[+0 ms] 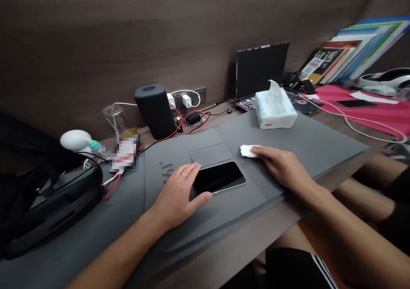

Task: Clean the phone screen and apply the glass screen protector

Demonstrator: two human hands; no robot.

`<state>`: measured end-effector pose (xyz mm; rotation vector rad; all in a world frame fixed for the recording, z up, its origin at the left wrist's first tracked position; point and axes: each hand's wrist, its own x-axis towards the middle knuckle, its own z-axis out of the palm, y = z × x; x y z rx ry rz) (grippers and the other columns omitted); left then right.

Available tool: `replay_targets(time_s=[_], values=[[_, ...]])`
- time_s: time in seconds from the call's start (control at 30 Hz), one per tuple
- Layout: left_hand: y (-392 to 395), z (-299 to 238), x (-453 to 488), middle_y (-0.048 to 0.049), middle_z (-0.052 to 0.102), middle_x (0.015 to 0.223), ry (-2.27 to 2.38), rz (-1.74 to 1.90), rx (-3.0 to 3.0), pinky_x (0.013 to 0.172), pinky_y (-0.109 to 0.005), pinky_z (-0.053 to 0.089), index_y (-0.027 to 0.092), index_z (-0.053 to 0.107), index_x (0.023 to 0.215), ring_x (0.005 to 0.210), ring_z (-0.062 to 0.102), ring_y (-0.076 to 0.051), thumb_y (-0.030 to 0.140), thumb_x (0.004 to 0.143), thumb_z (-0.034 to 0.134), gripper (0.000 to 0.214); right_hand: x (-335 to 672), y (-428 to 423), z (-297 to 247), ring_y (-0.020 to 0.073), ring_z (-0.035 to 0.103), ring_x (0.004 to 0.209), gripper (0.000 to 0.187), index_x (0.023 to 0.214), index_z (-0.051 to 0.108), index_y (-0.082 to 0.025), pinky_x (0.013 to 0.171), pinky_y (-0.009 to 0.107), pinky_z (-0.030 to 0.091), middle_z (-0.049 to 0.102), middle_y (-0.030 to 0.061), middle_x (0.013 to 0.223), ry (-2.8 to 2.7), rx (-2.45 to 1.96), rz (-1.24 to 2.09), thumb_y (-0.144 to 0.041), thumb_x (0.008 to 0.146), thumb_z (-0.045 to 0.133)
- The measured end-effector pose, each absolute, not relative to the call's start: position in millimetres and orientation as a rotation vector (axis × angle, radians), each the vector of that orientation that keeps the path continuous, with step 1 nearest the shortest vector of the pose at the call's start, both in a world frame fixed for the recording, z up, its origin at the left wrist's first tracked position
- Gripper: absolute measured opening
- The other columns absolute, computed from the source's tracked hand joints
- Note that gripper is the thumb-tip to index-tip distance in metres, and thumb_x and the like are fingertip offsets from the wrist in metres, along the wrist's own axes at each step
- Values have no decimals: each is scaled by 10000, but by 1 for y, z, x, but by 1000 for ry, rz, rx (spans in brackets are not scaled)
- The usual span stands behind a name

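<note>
A smartphone [221, 178] with a dark screen lies face up on the grey desk mat [323, 139]. My left hand [179, 193] grips its left end, fingers at the far edge and thumb along the near edge. Pinched in the fingertips of my right hand [282, 165] is a folded white tissue [248, 150], to the right of the phone and low over the mat; whether it touches the mat I cannot tell. Just behind the phone lies a thin rounded rectangle [211, 154], perhaps a clear sheet. A tissue pack [276, 109] with one tissue sticking out stands farther back.
At the back are a dark speaker [154, 114], a glass jar [118, 120], chargers with cables [194, 118] and an open laptop [261, 69]. A black bag [60, 212] sits left. Books [349, 54], headphones [387, 80] and another phone [357, 103] are right. Another person's legs [365, 191] show at right.
</note>
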<state>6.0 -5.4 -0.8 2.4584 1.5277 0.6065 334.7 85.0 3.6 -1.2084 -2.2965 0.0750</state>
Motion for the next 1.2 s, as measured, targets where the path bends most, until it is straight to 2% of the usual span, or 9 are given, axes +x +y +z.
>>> replay_targets(time_s=[0.13,0.27,0.4,0.5,0.6,0.77,0.93,1.07,1.2], values=[[-6,-1,8,-171,547,1435,1509,664,2448,1084,-521,454,124,420,1456,1332,491,-323,571,915,580,719,313,57,7,227,674,1158,332,1187,683,-216,966,402,576,702,86,1275,-2359,-1048,143,-192,988,418],[-6,-3,7,-175,532,1446,1476,684,2422,1089,-533,440,123,403,1472,1334,479,-332,664,889,561,811,276,34,1,260,599,1268,359,1299,607,-154,1025,459,542,621,147,1384,-2490,-1003,208,-216,1010,403],[-5,-5,1,-178,477,1503,1336,768,2335,1148,-535,366,122,361,1513,1383,431,-314,766,931,210,880,228,21,3,352,464,1384,501,1395,526,-77,1085,541,474,536,222,1453,-2595,-914,188,-389,1007,480],[-5,-5,-2,-182,456,1521,1269,821,2287,1179,-522,318,98,355,1522,1406,398,-312,784,897,60,973,198,10,8,332,398,1432,497,1375,543,-78,1162,507,390,521,209,1471,-2637,-784,272,-399,996,513],[-5,-5,-4,-193,447,1524,1247,813,2264,1194,-508,291,65,362,1517,1409,384,-313,788,894,66,999,194,0,11,304,412,1426,404,1321,591,-102,1174,476,379,534,190,1463,-2668,-725,348,-335,1002,507],[-6,-2,-2,-194,453,1520,1253,786,2232,1186,-515,294,78,357,1526,1407,390,-316,792,895,88,990,253,-3,4,276,526,1344,404,1389,557,-151,1062,445,516,556,149,1458,-2611,-889,302,-251,1018,432],[-6,-3,-1,-186,472,1509,1246,798,2206,1170,-540,313,121,367,1531,1400,403,-330,797,889,78,976,294,8,-2,253,528,1340,549,1438,519,-232,1027,429,546,524,93,1494,-2579,-1026,233,-61,935,383],[-6,-5,0,-197,469,1507,1263,800,2202,1173,-537,311,104,369,1528,1396,407,-338,795,892,94,979,269,16,6,316,515,1348,406,1376,559,-132,1040,478,528,562,179,1441,-2582,-1119,189,-229,1006,423],[-6,-6,-1,-200,449,1524,1269,788,2209,1185,-524,301,85,350,1534,1414,392,-332,792,895,91,987,229,15,13,362,479,1371,453,1351,543,-103,1061,533,497,567,216,1416,-2547,-1145,157,-385,999,497]])
